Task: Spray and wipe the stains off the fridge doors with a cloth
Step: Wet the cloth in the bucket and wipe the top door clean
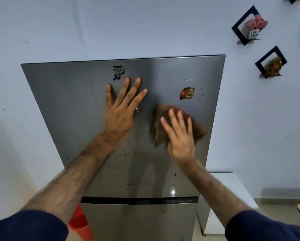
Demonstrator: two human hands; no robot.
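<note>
A grey steel fridge fills the middle of the view; its upper door (72, 101) carries small reddish-brown stains (128, 153) across its lower half. My left hand (121, 108) lies flat on the upper door with fingers spread and holds nothing. My right hand (180, 134) presses a brown cloth (159, 122) against the door, to the right of my left hand; the cloth is blurred. The lower door (137, 221) begins below a dark gap. No spray bottle is in view.
A black scribbled sticker (118, 72) and a red-gold label (187, 93) sit on the upper door. A white cabinet (232, 188) stands right of the fridge, a red plastic object (79, 223) at its lower left. Black wall frames (250, 25) hang at upper right.
</note>
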